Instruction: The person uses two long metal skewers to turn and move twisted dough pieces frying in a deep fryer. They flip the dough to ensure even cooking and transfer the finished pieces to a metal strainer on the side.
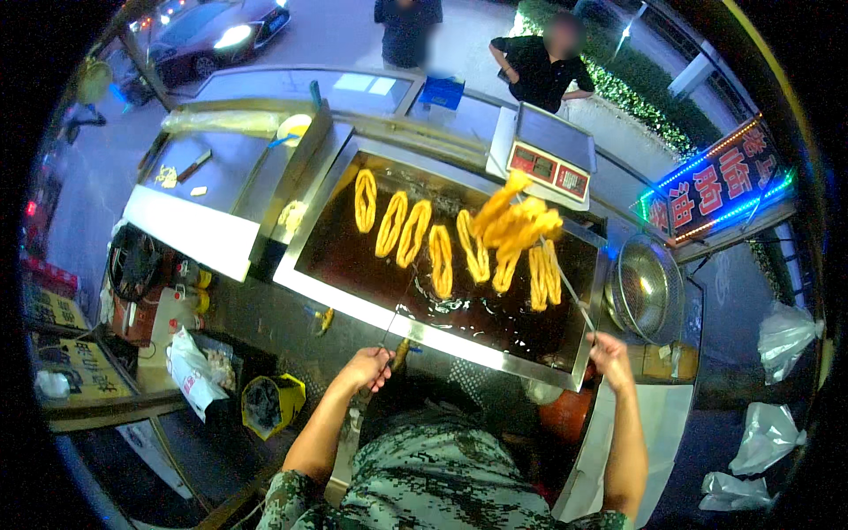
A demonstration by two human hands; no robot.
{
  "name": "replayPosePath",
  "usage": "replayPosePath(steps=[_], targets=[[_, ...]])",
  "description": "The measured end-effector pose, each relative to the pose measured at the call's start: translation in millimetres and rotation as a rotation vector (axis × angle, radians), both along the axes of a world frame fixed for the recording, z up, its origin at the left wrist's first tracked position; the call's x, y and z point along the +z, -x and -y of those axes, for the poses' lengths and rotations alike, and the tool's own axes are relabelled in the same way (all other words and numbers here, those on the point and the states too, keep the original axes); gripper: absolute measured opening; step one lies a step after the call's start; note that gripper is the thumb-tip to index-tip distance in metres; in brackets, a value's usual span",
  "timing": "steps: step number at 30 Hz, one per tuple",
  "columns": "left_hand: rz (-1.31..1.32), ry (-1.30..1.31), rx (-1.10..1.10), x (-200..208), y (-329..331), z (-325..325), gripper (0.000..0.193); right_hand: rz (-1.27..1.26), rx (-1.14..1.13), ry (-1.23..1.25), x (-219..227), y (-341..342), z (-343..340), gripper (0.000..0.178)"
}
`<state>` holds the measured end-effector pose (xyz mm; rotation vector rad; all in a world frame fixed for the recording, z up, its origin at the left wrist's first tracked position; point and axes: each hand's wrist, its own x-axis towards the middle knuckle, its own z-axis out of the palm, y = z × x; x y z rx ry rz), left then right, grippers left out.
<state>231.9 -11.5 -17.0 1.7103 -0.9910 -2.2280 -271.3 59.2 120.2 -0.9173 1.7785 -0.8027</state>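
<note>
My right hand (609,360) is closed round the near end of a thin metal rod (570,290). The rod's far part reaches a bunch of golden fried dough sticks (521,219) over the right side of a rectangular fryer (331,300). Whether the bunch hangs on the rod or only rests against it, I cannot tell. In dark oil (380,291) lie several long dough loops, among them one loop (365,201) at the far left and another loop (441,262) near the middle. My left hand (368,369) is closed on a second thin rod (389,327), tilted over the fryer's front rim.
Behind the fryer stands a weighing scale (548,163). A wire strainer basket (645,287) sits at its right. Leftward are a worktop with a knife (194,166) and a white board (185,231). Two people stand beyond the counter. A lit sign (720,181) hangs at right.
</note>
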Motion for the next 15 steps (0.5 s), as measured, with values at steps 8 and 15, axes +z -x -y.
replayPosePath(steps=[8,15], targets=[[0.256,0.138,-0.177,-7,7,-17,0.024,-0.036,0.110,0.022,51,-19,60,0.030],[0.477,0.437,-0.374,-7,21,-13,0.030,0.044,0.105,0.056,56,-26,77,0.029]])
